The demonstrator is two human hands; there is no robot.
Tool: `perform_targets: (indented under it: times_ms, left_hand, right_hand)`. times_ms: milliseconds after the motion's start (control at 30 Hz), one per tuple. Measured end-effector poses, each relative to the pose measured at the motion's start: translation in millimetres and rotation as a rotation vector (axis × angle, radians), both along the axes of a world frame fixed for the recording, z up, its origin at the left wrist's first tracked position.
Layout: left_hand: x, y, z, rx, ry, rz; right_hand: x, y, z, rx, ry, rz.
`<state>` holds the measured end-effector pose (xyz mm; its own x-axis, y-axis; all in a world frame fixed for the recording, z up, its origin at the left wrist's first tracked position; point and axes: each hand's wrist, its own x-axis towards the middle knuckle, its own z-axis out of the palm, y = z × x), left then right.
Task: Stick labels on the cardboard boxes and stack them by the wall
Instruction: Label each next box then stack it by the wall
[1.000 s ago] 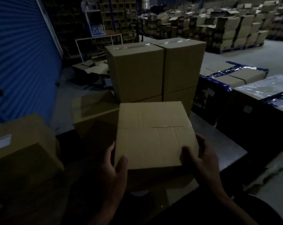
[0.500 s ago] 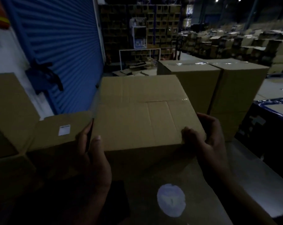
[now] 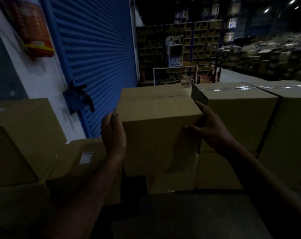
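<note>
Left hand (image 3: pixel 113 135) is gripping the near-left vertical edge of the carried box (image 3: pixel 159 125), thumb on the front face, fingers wrapping round the left side. Right hand (image 3: pixel 207 128) is clamping the near-right corner, thumb on the front face, fingers reaching along the right side. Both are holding the box up in the air, top about level, tape seam showing on top. No label is showing on the faces visible here; the rest can't be told.

Just left and below, a labelled box (image 3: pixel 80 152) is sitting low with a white label (image 3: pixel 86 157) on its top. Further left, a taller stacked box (image 3: pixel 23 133) is standing against the white wall (image 3: pixel 42 87), beside the blue shutter (image 3: pixel 98 62). To the right, taped boxes (image 3: pixel 241 114) are standing in a block, close beside the carried one.

Judging progress: at least one box is labelled and a few are sitting by the wall, so the task is partway. This one looks to be heading to the wall stack; the block on the right probably is waiting for labels.
</note>
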<state>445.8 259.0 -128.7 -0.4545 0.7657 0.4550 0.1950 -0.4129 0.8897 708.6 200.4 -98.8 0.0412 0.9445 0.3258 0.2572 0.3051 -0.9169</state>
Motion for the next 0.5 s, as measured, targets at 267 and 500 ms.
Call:
perform_targets:
  times_ms: [267, 500]
  left_hand:
    - [34.3, 74.6, -0.7, -0.053, -0.006, 0.000]
    - [62.3, 107.7, -12.4, -0.081, -0.030, -0.028]
  right_hand:
    - [22.9, 74.4, -6.4, 0.264, -0.339, -0.361]
    - [44.9, 108.0, -10.0, 0.361, -0.697, -0.465]
